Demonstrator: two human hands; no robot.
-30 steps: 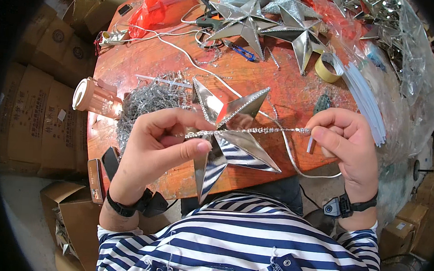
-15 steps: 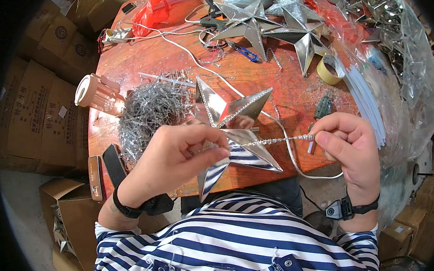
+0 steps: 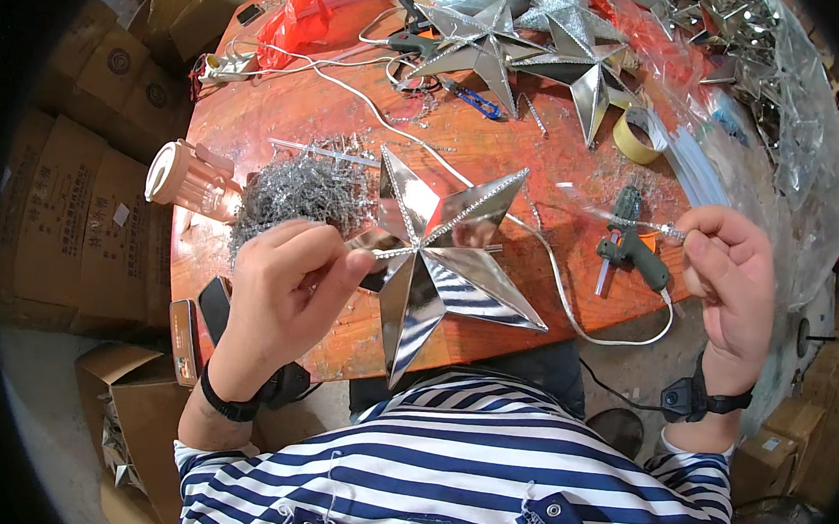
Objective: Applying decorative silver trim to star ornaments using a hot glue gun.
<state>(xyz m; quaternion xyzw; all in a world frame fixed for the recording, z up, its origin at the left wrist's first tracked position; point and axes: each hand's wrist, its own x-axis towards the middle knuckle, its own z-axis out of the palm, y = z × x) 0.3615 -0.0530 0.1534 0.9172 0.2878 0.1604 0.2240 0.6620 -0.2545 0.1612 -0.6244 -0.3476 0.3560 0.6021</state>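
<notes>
A shiny silver five-pointed star (image 3: pixel 467 275) lies at the table's near edge, with thin sparkly trim along several of its ridges. My left hand (image 3: pixel 288 297) is closed, thumb and fingers pinching at the star's left point, where a line of trim runs into the fingertips. Off to the right, my right hand (image 3: pixel 731 271) pinches the end of a thin silver rhinestone chain (image 3: pixel 648 224), which trails left, blurred, above a dark green glue gun (image 3: pixel 632 246). Behind my left hand sits a tangled heap of silver rhinestone chain (image 3: pixel 299 197).
A white cable (image 3: pixel 403 131) curves across the wooden table (image 3: pixel 324 102). Finished stars (image 3: pixel 485 50), blue-handled snips (image 3: pixel 473 100), a tape roll (image 3: pixel 636 138) and clear glue sticks (image 3: pixel 694 168) lie at the back. A pink cup (image 3: pixel 189 181) and phone (image 3: pixel 215 307) are left; cardboard boxes (image 3: pixel 86 222) stand beyond.
My right hand has moved right with the chain, which no longer spans between my hands, uncovering the glue gun. My left hand has shifted left from the star's middle to its left point.
</notes>
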